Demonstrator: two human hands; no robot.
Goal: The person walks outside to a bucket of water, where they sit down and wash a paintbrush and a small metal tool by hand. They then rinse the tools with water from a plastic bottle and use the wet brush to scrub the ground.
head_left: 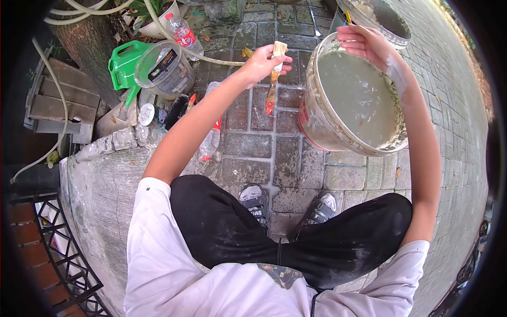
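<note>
Brick paving lies underfoot. The left hand pinches a brush just below its bristles. The right hand hooks closed fingers over the far rim of a tilted bucket (nearly full of grey slurry). Holding that tilt steady seems wise. The brush's long axis runs away from the person, bristles beyond the fingers, red handle tip trailing back.

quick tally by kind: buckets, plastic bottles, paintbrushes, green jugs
buckets: 3
plastic bottles: 2
paintbrush: 1
green jug: 1
total: 7
</note>
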